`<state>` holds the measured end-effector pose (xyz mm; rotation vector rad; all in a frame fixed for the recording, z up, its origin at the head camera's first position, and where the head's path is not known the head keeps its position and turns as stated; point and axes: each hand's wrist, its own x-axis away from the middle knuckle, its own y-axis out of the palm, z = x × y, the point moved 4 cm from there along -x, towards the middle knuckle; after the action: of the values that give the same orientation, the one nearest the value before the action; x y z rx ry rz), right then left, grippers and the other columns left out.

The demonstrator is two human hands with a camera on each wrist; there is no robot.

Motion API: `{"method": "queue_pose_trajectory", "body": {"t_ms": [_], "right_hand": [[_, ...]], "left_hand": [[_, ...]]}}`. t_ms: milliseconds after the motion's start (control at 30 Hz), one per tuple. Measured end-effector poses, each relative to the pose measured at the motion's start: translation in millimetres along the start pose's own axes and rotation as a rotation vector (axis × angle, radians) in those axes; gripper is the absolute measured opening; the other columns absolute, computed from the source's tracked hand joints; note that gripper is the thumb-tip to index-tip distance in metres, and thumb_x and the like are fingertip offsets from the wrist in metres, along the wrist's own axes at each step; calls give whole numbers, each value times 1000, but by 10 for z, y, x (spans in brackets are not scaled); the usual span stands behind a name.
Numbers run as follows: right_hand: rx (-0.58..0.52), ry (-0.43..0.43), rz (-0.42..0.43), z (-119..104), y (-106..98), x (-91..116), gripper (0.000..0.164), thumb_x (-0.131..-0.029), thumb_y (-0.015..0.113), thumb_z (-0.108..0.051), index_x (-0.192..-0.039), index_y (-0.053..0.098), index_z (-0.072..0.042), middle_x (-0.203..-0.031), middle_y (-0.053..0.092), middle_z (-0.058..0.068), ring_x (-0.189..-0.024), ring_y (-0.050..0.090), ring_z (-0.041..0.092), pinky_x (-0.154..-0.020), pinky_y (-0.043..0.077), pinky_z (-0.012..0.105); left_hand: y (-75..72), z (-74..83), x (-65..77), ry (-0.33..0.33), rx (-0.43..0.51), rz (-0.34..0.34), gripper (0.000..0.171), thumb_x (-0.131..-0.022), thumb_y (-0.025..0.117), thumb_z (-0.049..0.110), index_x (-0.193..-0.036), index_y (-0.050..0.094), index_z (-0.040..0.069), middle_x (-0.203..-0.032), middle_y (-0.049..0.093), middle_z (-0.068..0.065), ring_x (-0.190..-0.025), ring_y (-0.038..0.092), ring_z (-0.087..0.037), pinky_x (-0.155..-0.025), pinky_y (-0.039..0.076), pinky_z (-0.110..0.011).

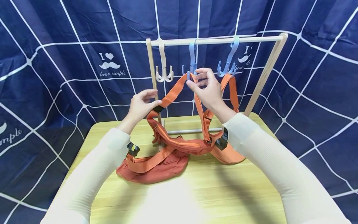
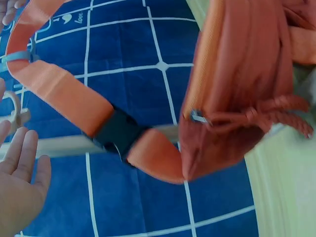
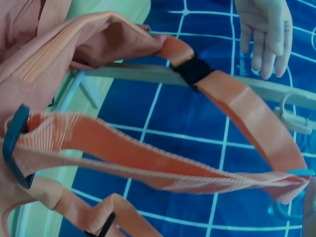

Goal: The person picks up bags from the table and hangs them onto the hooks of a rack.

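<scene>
An orange-red waist bag (image 1: pixel 193 147) hangs by its orange strap (image 1: pixel 175 90), which loops over the middle blue hook (image 1: pixel 192 57). My right hand (image 1: pixel 209 93) is at that hook, thumb and fingers apart on either side of its prongs. My left hand (image 1: pixel 140 106) is by the strap's black buckle (image 1: pixel 158 109); in the left wrist view its fingers (image 2: pixel 24 158) are straight and clear of the webbing. Toward the bag's far end, a black slider (image 3: pixel 17 148) shows on the strap in the right wrist view.
The hooks hang from a rack's white rail (image 1: pixel 215 40) with wooden posts. A beige hook (image 1: pixel 164 73) is at left; a second blue hook (image 1: pixel 227 67) at right carries another orange bag (image 1: pixel 227 154). A third red bag (image 1: pixel 159 168) lies on the wooden table (image 1: pixel 223 193).
</scene>
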<state>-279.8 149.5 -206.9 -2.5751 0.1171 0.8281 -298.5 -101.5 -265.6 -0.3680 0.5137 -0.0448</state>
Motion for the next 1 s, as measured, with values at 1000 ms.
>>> {"method": "queue_pose_trajectory", "body": {"t_ms": [1000], "right_hand": [[-181, 29, -278, -112, 943, 502, 49, -87, 71, -25, -128, 47, -12, -119, 56, 14, -94, 62, 14, -82, 50, 34]], "left_hand": [[-518, -440, 529, -21, -10, -238, 42, -84, 72, 7, -123, 60, -3, -120, 62, -17, -107, 60, -29, -87, 47, -26]]}}
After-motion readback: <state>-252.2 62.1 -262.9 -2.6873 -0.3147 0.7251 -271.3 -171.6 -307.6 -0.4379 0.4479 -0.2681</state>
